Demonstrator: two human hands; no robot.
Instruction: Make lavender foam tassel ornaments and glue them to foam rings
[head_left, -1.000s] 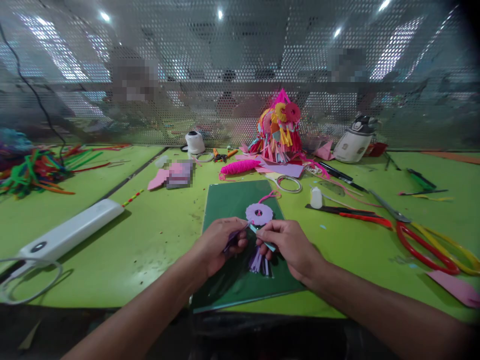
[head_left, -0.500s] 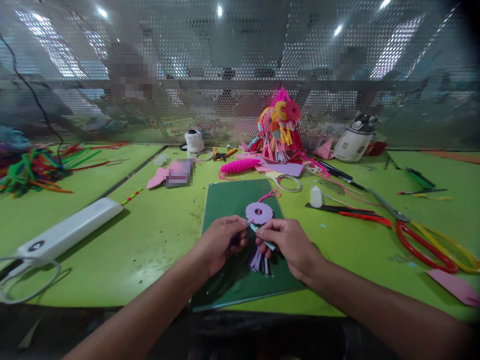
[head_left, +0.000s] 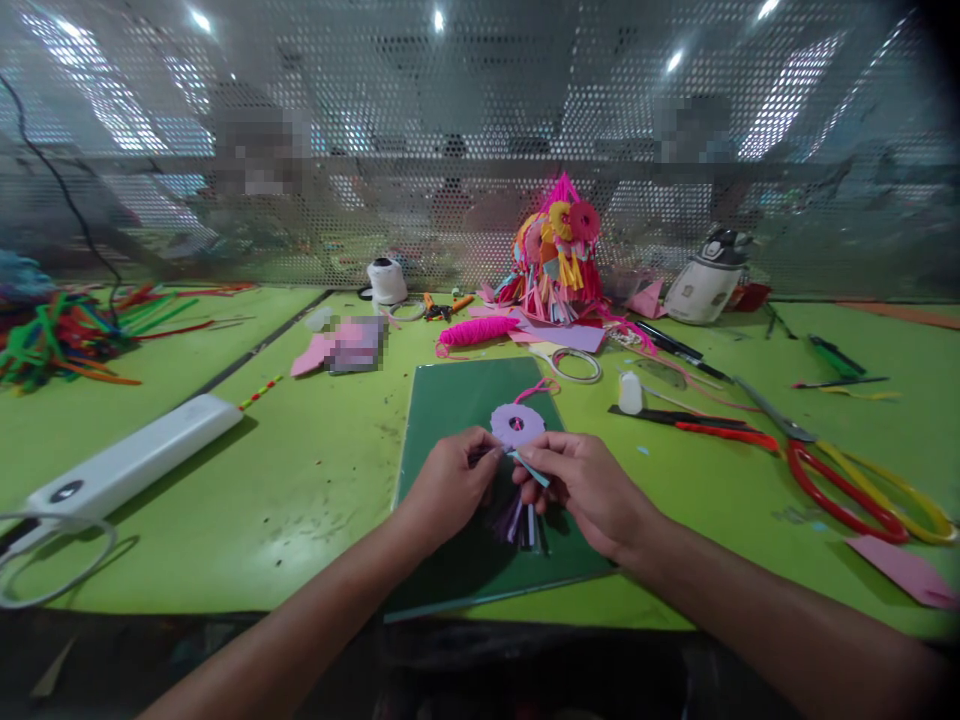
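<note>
Lilac scalloped rosette [head_left: 530,426]: flat on the green board [head_left: 465,395], dark centre, lower edge partly covered by fingertips. Purple-and-white tassel [head_left: 517,525] fans out below; its upper end is hidden behind the hands, so the join to the rosette cannot be made out. Pink cord [head_left: 538,388] loops from the rosette's upper edge.

Position: rosette just beyond and between the two hands; tassel strands hang nearer the wearer, between the wrists.

Right hand [head_left: 589,480]: thumb and finger pinch a pale blue strip [head_left: 531,468], slanting down to the right; its upper end meets the left fingertips. Left hand [head_left: 454,480]: fingers drawn narrow, tips near the rosette's lower edge; what they grip, if anything, cannot be told.

Beyond the board: pink yarn bundle [head_left: 480,331]; behind it, a cluster of coloured tassels [head_left: 559,260], overlapping too closely to count. Right: scissors [head_left: 814,495], red and yellow handles. Left: white device [head_left: 142,460], cable cut off by the frame.
</note>
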